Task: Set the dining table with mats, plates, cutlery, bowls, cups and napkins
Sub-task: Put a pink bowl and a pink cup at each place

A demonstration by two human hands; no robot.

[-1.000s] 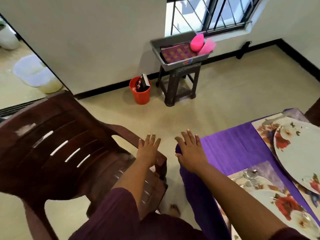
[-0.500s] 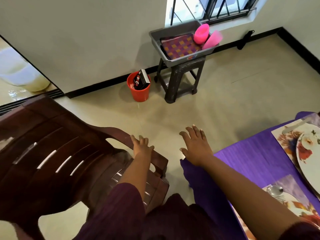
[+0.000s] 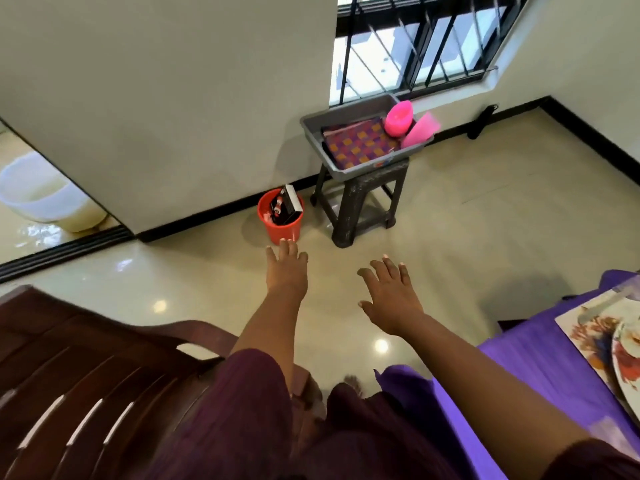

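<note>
- Your left hand (image 3: 287, 270) is stretched out over the floor, fingers straight and close together, holding nothing.
- Your right hand (image 3: 389, 294) is beside it, apart from it, fingers spread and relaxed, also holding nothing.
- Ahead of both hands, a grey tray (image 3: 311, 121) sits on a dark stool (image 3: 349, 209) under the window.
- In the tray you have a checked purple-and-orange mat (image 3: 360, 143), a pink bowl (image 3: 399, 118) and a pink cup (image 3: 420, 130) lying tilted against the rim.
- The table's purple cloth (image 3: 519, 368) is at your right, with a floral mat (image 3: 588, 336) and a plate (image 3: 627, 355) on it at the frame edge.
- A brown chair (image 3: 86, 368) stands at your left.
- A red bucket (image 3: 280, 220) stands by the wall, left of the stool.
</note>
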